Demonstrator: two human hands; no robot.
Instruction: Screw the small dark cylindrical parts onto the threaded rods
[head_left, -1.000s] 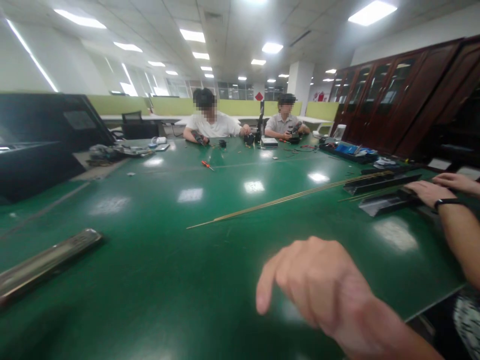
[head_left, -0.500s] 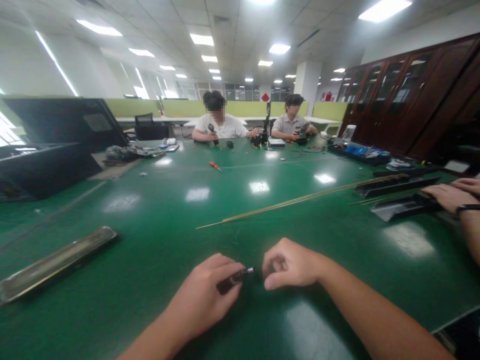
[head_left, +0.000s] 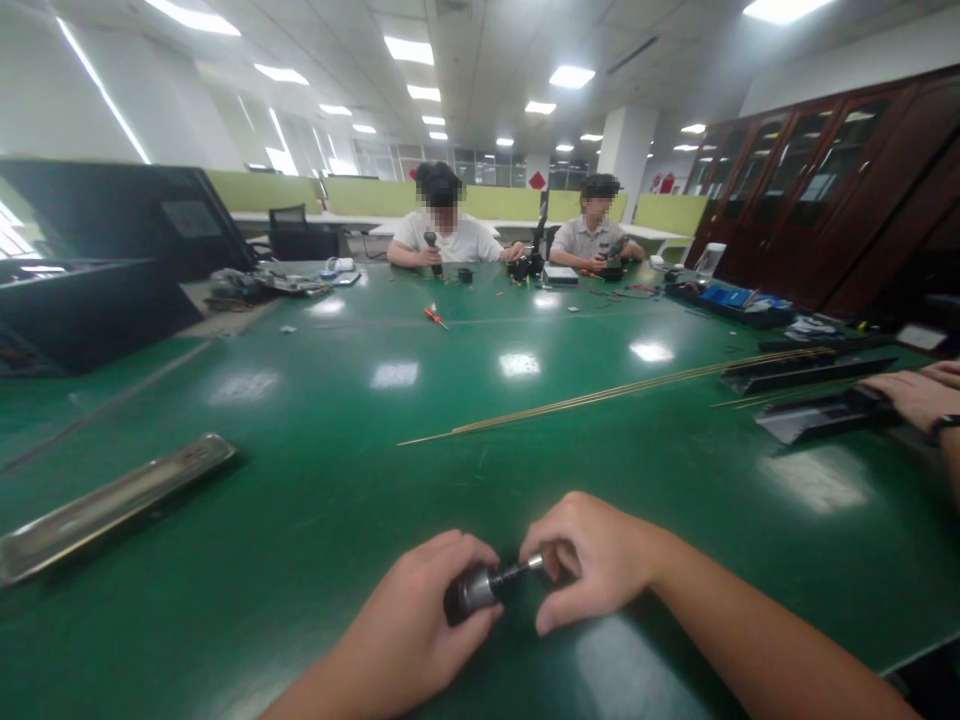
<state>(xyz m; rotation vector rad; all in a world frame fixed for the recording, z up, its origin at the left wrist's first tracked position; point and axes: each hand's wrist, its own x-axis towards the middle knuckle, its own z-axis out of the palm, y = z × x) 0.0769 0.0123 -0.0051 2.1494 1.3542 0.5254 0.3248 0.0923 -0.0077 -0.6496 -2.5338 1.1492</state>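
Tool: small dark cylindrical tool (head_left: pixel 474 590) with a metal tip, lying low over the near edge of the green table (head_left: pixel 315 470), which serves as landmark for everything below.
Left hand: left hand (head_left: pixel 420 625) is wrapped around the dark body of the tool, fingers curled closed on it, thumb side up, just above the table's near edge.
Right hand: right hand (head_left: pixel 592 560) is pinched narrow on the metal tip; thumb and forefinger meet around the slim end (head_left: pixel 525 568), the other fingers tucked under. Whether a separate bit sits between the fingertips cannot be told, as the fingers cover it.
Step, as I judge it: the tip end is being seated or turned in the tool's nose.
Doing it well: keep the body steady in the left grip and let only the right fingertips work; hold tip and body in one straight line so nothing cocks sideways; rest both wrists on the table for steadiness; keep the work over the table so a dropped small part lands there, not on the floor.
Left of the hands on the table: long flat metal strip (head_left: pixel 112 505), well apart.
Middle of the table: thin brass-coloured rods (head_left: pixel 600 395), lying slanted, beyond the hands.
Right edge of the table: a co-worker's hand (head_left: pixel 911 395) on a dark metal rail (head_left: pixel 817 415).
Far side of the table: two seated people; an orange-handled screwdriver (head_left: pixel 433 317) lies before them.
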